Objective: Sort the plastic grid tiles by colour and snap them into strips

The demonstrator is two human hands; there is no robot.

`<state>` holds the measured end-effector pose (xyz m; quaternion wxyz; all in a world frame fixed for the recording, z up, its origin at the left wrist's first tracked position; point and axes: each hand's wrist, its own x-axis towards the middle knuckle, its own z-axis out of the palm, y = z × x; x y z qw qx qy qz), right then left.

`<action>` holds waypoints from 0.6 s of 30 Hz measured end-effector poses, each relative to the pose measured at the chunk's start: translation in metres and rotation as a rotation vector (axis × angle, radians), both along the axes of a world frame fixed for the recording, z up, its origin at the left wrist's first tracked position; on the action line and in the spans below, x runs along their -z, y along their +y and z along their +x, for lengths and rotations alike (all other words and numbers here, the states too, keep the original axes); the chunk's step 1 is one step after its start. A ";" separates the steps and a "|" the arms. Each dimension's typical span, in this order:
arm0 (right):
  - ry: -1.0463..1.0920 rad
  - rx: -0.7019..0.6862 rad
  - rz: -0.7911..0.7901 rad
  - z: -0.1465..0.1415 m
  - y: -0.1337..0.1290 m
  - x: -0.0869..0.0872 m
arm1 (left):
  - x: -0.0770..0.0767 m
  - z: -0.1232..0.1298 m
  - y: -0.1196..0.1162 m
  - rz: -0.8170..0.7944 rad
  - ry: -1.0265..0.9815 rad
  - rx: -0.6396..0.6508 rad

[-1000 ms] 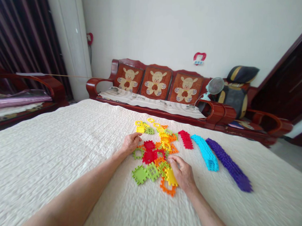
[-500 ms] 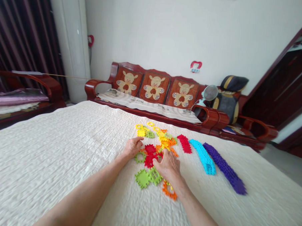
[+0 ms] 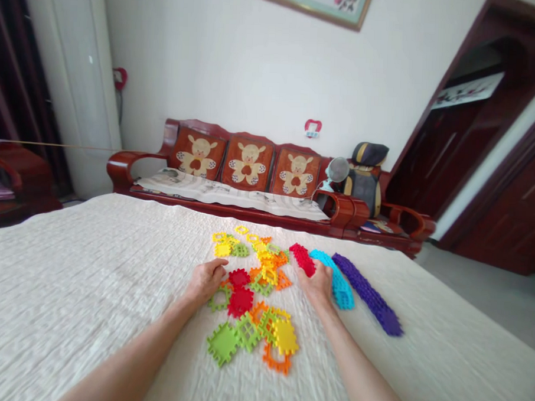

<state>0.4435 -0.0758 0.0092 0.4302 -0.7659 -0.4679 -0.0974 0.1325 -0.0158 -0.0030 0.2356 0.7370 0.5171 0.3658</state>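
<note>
My right hand (image 3: 317, 282) is at the near end of a red row of interlocking plastic tiles (image 3: 301, 256), thumb on the left side and fingers on the right. Whether a loose tile is also under that hand is hidden. My left hand (image 3: 207, 279) rests on the quilt, fingers loosely bent and a little apart, with nothing visible in them. Right beside it lie two red notched tiles (image 3: 240, 303) and a green ring-like tile (image 3: 220, 299). A light-blue row of tiles (image 3: 333, 275) touches or nearly touches my right hand's far side.
A purple row of tiles (image 3: 370, 295) lies farther right. Nearer me are a solid green tile (image 3: 223, 343), a yellow tile (image 3: 284, 336) and an orange tile (image 3: 277, 362). Yellow, green and orange tiles (image 3: 265, 256) are heaped farther back. Beyond the quilt-covered surface (image 3: 113, 288) stands a wooden sofa (image 3: 138, 165).
My right hand has moved right, from the loose tiles to the red row, uncovering green, yellow and orange tiles. My left hand stays beside the loose tiles. The head view has turned right.
</note>
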 end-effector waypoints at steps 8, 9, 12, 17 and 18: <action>-0.124 0.083 -0.115 0.005 0.007 0.015 | 0.007 -0.001 0.003 0.004 -0.026 0.014; -0.112 0.090 -0.131 0.005 0.007 0.015 | 0.007 -0.002 0.004 0.005 -0.027 0.014; -0.087 0.082 -0.171 0.006 0.006 0.012 | 0.008 -0.002 0.004 0.010 -0.024 0.006; -0.091 0.090 -0.207 0.004 0.005 0.011 | 0.005 -0.002 0.002 0.007 -0.003 -0.004; -0.091 0.095 -0.210 0.003 0.005 0.010 | 0.004 -0.002 0.002 0.009 0.003 -0.004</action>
